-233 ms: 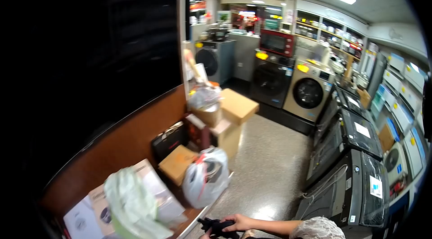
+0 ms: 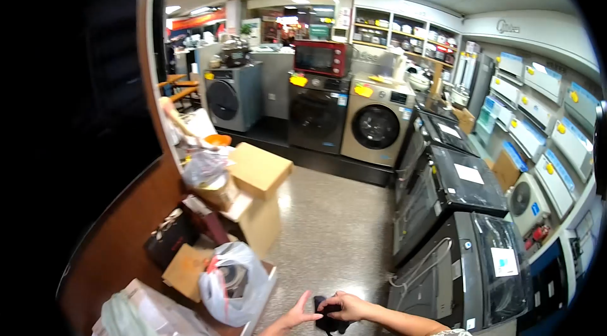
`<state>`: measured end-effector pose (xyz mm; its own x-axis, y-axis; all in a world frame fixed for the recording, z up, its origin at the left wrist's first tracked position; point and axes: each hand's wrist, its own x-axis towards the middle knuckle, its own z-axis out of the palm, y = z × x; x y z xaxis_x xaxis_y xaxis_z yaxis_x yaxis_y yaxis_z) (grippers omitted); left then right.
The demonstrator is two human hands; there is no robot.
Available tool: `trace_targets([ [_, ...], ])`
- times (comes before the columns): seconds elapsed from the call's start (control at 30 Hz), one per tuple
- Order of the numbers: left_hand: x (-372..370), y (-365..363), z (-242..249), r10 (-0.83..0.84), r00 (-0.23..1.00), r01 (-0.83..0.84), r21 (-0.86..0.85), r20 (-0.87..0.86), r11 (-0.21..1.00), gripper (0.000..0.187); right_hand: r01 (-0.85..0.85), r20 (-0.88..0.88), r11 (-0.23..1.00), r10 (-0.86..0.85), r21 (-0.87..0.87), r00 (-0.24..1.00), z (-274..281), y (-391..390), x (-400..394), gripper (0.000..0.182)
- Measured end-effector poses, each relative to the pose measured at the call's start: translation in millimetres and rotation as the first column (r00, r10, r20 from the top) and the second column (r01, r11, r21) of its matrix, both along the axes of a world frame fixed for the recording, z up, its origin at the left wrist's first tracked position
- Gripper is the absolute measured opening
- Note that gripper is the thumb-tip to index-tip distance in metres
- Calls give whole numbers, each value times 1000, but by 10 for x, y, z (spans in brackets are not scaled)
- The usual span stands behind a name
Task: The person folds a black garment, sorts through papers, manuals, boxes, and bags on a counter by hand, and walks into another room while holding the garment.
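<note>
Down at the bottom edge, the right hand (image 2: pixel 346 308) pinches a small black item (image 2: pixel 326 318), its fingers bent over the top, and just what that item is, I can't make out. Across from it, the left hand (image 2: pixel 296 316) is spread, thumb and finger apart, one tip right by the black item; touching or not, too hard to call. The frame cuts off the left forearm. Left of them sits a plastic bag (image 2: pixel 235 285), its contents blurred behind the film.
</note>
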<state>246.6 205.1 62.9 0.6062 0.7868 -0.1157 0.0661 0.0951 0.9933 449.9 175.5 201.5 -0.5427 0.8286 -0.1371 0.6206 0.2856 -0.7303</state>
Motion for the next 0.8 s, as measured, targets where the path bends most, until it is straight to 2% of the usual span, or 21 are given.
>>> trace_targets([
  [0.03, 863, 635, 885, -176, 964, 153, 125, 199, 980, 98, 87, 222, 995, -75, -46, 972, 722, 461, 604, 38],
  [0.07, 896, 588, 1034, -329, 907, 304, 135, 261, 943, 96, -10, 2, 999, 10, 36, 1000, 368, 465, 692, 40],
  [0.1, 883, 602, 750, -424, 868, 408, 116, 257, 906, 93, 21, -4, 996, -22, -83, 1000, 214, 413, 580, 41],
  [0.13, 917, 911, 610, -523, 815, 503, 144, 249, 852, 90, 46, 4, 987, -46, -152, 999, 247, 641, 553, 41],
  [0.17, 1029, 1141, 840, -511, 849, 488, 172, 135, 856, 83, 88, -76, 989, -98, -119, 992, 254, 844, 679, 41],
  [0.2, 1111, 1412, 376, -492, 854, 499, 6, 170, 867, 66, 117, -49, 989, -122, -87, 991, 231, 1035, 772, 40],
  [0.27, 1284, 1897, 407, -496, 861, 504, 62, -111, 861, 47, 135, -69, 988, -141, -75, 988, 406, 1551, 1045, 41],
  [0.3, 1319, 2066, 458, -485, 874, 481, -87, -34, 873, 38, 163, -49, 973, -173, -162, 984, 581, 1772, 1112, 41],
  [0.33, 1338, 2279, 680, -516, 849, 503, -125, -112, 855, 44, 189, -67, 960, -206, -209, 976, 557, 2032, 1219, 42],
  [0.4, 1540, 2878, 402, -480, 853, 496, -33, 206, 868, 49, 232, -88, 925, -269, -301, 959, 645, 2589, 1466, 45],
  [0.43, 1552, 3118, 262, -472, 848, 510, -128, 242, 851, 53, 195, -142, 955, -230, -223, 963, 477, 2846, 1588, 45],
  [0.47, 1722, 3477, 318, -460, 837, 523, -183, 296, 833, 57, 197, -39, 950, -212, -240, 976, 572, 3138, 1739, 48],
  [0.5, 1924, 3676, 252, -444, 806, 543, -191, 391, 818, 62, 234, -82, 923, -270, -305, 959, 655, 3331, 1892, 50],
  [0.53, 2034, 3962, 279, -488, 780, 593, -211, 393, 778, 64, 262, -141, 883, -338, -389, 931, 659, 3533, 1981, 52],
  [0.57, 2064, 4310, 446, -492, 763, 608, -208, 419, 766, 64, 262, -147, 876, -344, -405, 927, 639, 3823, 2099, 57],
  [0.6, 2069, 4634, 594, -496, 751, 623, -217, 435, 752, 64, 307, -80, 889, -353, -341, 932, 603, 4061, 2181, 62],
  [0.63, 2105, 4975, 630, -511, 787, 595, -206, 345, 777, 64, 322, -77, 867, -377, -381, 923, 559, 4316, 2268, 65],
  [0.67, 2109, 5428, 573, -599, 766, 637, -158, 233, 754, 64, 330, -88, 847, -399, -417, 913, 504, 4620, 2328, 67],
  [0.73, 2160, 5975, 898, -676, 714, 697, -89, 184, 712, 63, 348, 49, 835, -363, -426, 931, 377, 5083, 2514, 58],
  [0.77, 2202, 6276, 986, -721, 677, 732, -33, 149, 681, 62, 339, 203, 839, -277, -425, 939, 313, 5394, 2648, 49],
  [0.8, 2250, 6530, 1050, -784, 620, 774, -136, -39, 619, 54, 330, 361, 845, -178, -421, 915, 218, 5691, 2757, 41],
])
